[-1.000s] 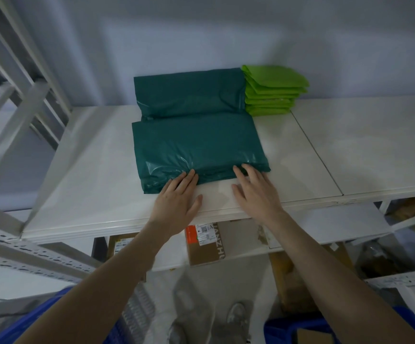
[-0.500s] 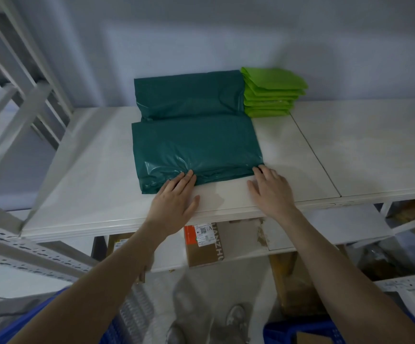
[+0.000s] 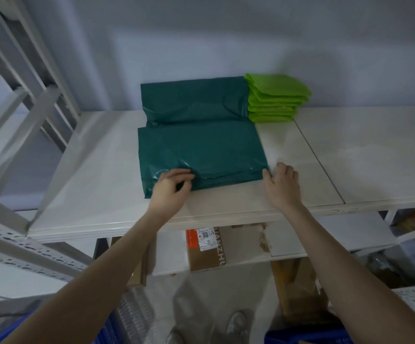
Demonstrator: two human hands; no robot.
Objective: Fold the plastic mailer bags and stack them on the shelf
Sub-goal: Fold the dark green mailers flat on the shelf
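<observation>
Since a second ago: both hands have slid apart along the near edge of the dark green mailer bag (image 3: 201,155) — the left hand has gone from flat fingers to a curled grip, and the right hand has travelled out to the bag's near right corner
Left hand (image 3: 170,187): fingers curled over, thumb tucked under, pinching the near edge of the bag toward its left corner; the plastic puckers up right at the fingertips
Right hand (image 3: 282,183): fingers loosely bent beside the near right corner, thumb touching the bag's edge; whether it actually grips the plastic, I cannot tell
Dark green mailer bag: lying flat on the white shelf (image 3: 77,189), front half toward the person, wrinkled along the near edge
Second dark green bundle (image 3: 194,100): right behind it, touching, propped up against the back wall (image 3: 201,33)
Lime green stack (image 3: 276,98): folded bags piled neatly at the back, just beside the dark bundle on its right
Below the shelf: a cardboard box (image 3: 206,249) with an orange-and-white label sits on the lower level
Floor: two shoes at the bottom of the view, blue crates (image 3: 117,328) in the lower corners
Left side: a grey metal rack frame (image 3: 22,95) rises beside the shelf
</observation>
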